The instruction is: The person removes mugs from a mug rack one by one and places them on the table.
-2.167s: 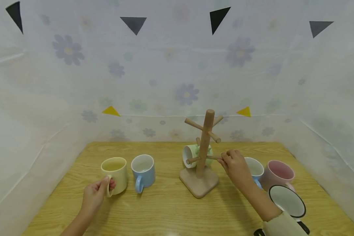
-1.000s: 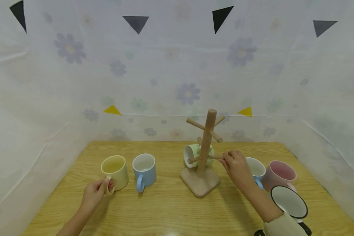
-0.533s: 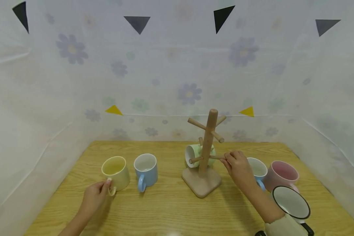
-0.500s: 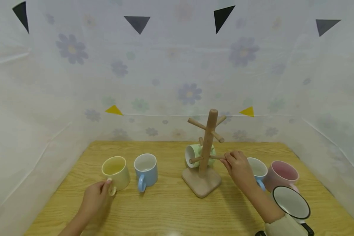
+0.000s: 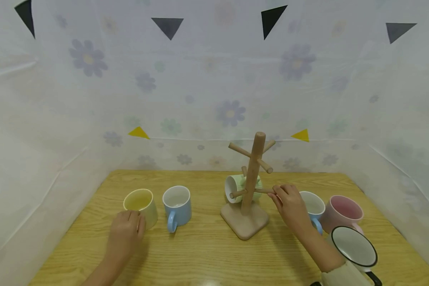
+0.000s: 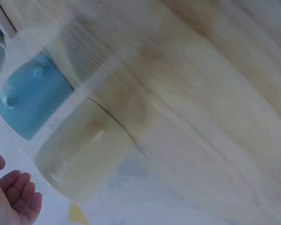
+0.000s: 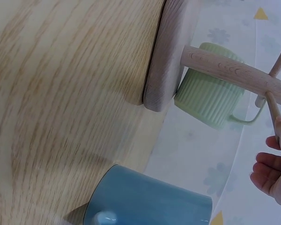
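My left hand (image 5: 124,234) hovers in front of the yellow mug (image 5: 148,210), covering its handle in the head view. In the left wrist view the fingers (image 6: 21,190) are loosely bent and hold nothing, just off the mug's rim. To its right stands a blue mug (image 5: 178,208), handle toward me. My right hand (image 5: 289,204) pinches the end of a lower peg (image 5: 263,190) on the wooden mug tree (image 5: 254,174). A ribbed green mug (image 7: 210,96) hangs sideways by its handle on a rear lower peg.
Right of the tree, partly behind my right arm, stand another blue mug (image 5: 312,204), a pink mug (image 5: 343,212) and a white black-rimmed enamel pot (image 5: 354,246). The wooden table (image 5: 186,258) ends at a flowered curtain (image 5: 200,91).
My left hand has let go of the yellow mug's handle and risen in front of the mug, which stays upright on the table. The right hand keeps its pinch on the peg.
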### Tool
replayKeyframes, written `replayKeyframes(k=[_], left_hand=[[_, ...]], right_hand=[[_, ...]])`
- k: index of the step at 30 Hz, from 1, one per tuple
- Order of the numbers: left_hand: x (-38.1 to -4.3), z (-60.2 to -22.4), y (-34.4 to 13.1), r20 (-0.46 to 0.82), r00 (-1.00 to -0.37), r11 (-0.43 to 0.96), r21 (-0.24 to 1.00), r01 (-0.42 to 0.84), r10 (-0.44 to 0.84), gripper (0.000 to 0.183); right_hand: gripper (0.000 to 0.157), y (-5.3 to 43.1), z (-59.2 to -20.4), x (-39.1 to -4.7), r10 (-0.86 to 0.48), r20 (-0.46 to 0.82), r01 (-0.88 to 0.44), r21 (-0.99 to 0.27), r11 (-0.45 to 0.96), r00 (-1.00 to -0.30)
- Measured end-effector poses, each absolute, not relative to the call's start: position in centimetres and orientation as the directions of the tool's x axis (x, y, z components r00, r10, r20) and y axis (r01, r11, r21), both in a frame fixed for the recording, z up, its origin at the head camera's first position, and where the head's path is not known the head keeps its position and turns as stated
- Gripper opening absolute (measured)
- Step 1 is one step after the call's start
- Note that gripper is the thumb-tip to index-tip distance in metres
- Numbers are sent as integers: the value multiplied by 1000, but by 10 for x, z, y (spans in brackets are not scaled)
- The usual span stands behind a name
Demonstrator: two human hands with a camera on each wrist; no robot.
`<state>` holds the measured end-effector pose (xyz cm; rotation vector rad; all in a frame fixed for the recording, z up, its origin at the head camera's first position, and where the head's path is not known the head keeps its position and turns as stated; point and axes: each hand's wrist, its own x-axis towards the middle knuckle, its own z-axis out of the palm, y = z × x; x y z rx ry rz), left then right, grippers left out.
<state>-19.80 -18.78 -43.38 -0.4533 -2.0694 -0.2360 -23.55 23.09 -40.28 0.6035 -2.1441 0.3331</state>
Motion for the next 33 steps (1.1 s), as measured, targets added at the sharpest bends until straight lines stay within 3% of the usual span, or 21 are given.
replayKeyframes(k=[2, 6, 10, 19, 21, 24, 27, 33], left_hand=[[-200, -433, -179, 877, -422, 912, -40, 408, 228, 28], [-202, -431, -160, 893, -387, 916, -63, 396, 229, 40], [-204, -428, -142, 890, -381, 900, -70, 431, 251, 49], [-215, -426, -102, 827, -438, 845, -81, 528, 353, 48], [-217, -426, -93, 816, -452, 841, -75, 535, 361, 40], [-220, -425, -80, 801, -472, 844, -75, 532, 369, 31], [-223, -424, -68, 790, -489, 846, -69, 528, 369, 38], [-229, -420, -44, 771, -528, 847, -27, 531, 355, 40]], right_hand=[[24, 231, -403, -235, -297, 802, -528, -27, 849, -519], [18, 231, -405, -235, -290, 804, -527, -33, 849, -519], [39, 232, -407, -234, -279, 814, -523, -35, 852, -509], [54, 231, -409, -233, -237, 829, -494, -53, 868, -507], [55, 231, -409, -233, -231, 831, -489, -56, 871, -506], [54, 231, -409, -234, -224, 834, -483, -57, 874, -504], [49, 230, -409, -234, -224, 835, -478, -53, 877, -503], [27, 229, -410, -234, -219, 836, -472, -53, 880, -503]])
